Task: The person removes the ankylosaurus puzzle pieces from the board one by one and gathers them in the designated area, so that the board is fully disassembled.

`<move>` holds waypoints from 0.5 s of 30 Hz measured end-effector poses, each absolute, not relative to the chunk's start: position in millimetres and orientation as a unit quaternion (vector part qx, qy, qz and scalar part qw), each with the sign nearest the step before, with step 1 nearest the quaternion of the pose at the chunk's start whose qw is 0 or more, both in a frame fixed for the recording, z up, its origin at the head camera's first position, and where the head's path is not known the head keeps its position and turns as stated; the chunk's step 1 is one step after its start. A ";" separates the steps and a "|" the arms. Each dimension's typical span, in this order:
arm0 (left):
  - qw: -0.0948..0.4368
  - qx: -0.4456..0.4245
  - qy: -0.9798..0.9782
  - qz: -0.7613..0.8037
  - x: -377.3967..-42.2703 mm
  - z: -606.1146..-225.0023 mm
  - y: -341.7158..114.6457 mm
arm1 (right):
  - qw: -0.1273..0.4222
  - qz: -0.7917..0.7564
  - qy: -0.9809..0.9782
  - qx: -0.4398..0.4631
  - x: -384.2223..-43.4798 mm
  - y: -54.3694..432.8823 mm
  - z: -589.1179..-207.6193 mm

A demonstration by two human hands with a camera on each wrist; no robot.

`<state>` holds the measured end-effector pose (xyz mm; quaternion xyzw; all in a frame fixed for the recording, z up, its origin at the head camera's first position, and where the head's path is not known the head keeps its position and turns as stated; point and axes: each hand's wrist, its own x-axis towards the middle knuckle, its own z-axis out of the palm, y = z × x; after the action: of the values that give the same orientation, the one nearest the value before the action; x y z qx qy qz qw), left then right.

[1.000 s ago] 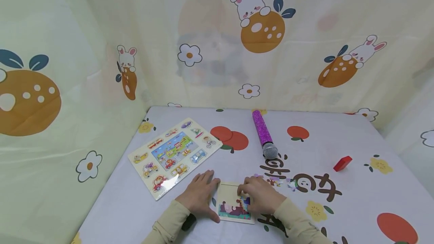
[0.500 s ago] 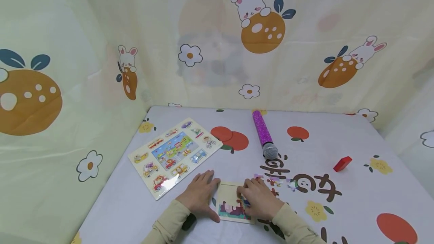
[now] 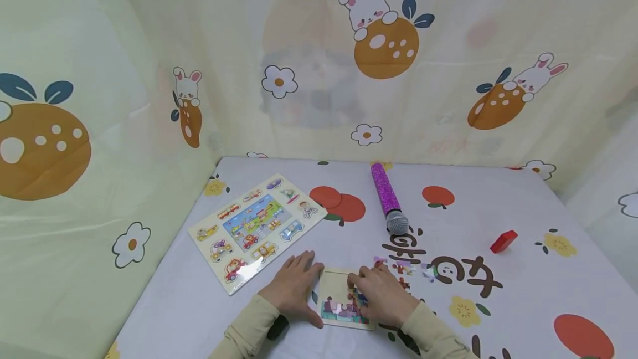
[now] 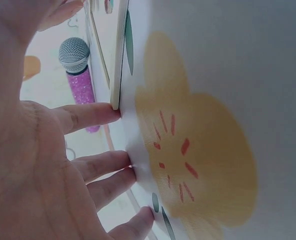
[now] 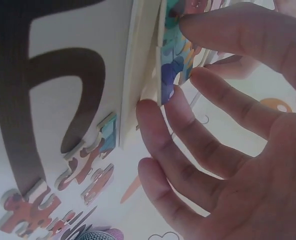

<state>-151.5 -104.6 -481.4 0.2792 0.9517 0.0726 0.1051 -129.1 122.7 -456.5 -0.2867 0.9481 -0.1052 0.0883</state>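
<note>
A small square wooden jigsaw tray (image 3: 336, 283) lies before me, its lower and right parts filled with coloured pieces and its upper left bare wood. My left hand (image 3: 293, 288) rests beside it, fingers spread; in the left wrist view one fingertip touches the tray's edge and the others touch the cloth. My right hand (image 3: 386, 297) bends over the tray's right side. In the right wrist view, its thumb and fingertips hold a blue-and-teal puzzle piece (image 5: 169, 75) at the tray's inner edge. Part of the tray is hidden under this hand.
Several loose puzzle pieces (image 3: 402, 282) lie right of the tray, partly behind the right hand. A vehicle puzzle board (image 3: 211, 248) sits at the left. Farther back lies a purple glitter microphone (image 3: 385, 187); a red block (image 3: 503, 241) is at the right.
My right hand has shifted slightly left and toward me over the tray, uncovering more loose pieces behind it. The left hand has stayed in place.
</note>
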 end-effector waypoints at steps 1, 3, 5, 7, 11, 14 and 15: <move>0.104 0.279 0.952 0.073 -151.6 -481.5 -104.8 | 0.084 -0.105 0.948 -0.290 -128.9 123.2 -456.3; 0.102 0.280 0.952 0.073 -151.4 -481.3 -105.0 | 0.073 -0.107 0.946 -0.298 -128.5 124.3 -456.4; 0.101 0.281 0.952 0.073 -151.4 -481.2 -105.2 | 0.061 -0.108 0.944 -0.305 -128.3 125.2 -456.7; 0.101 0.281 0.951 0.074 -151.3 -480.9 -105.3 | 0.050 -0.111 0.943 -0.309 -128.2 125.8 -456.8; 0.100 0.283 0.951 0.076 -151.3 -481.2 -105.3 | 0.040 -0.113 0.943 -0.310 -128.5 126.0 -456.6; 0.099 0.284 0.951 0.076 -151.2 -481.8 -105.4 | 0.048 -0.119 0.943 -0.306 -129.1 125.4 -455.4; 0.098 0.284 0.951 0.076 -151.4 -482.3 -105.5 | 0.053 -0.120 0.944 -0.304 -129.5 125.2 -454.8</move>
<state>-151.4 -105.5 -482.3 0.2835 0.9509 0.0761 0.0979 -129.5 125.2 -454.8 -0.3035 0.9438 -0.1197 0.0534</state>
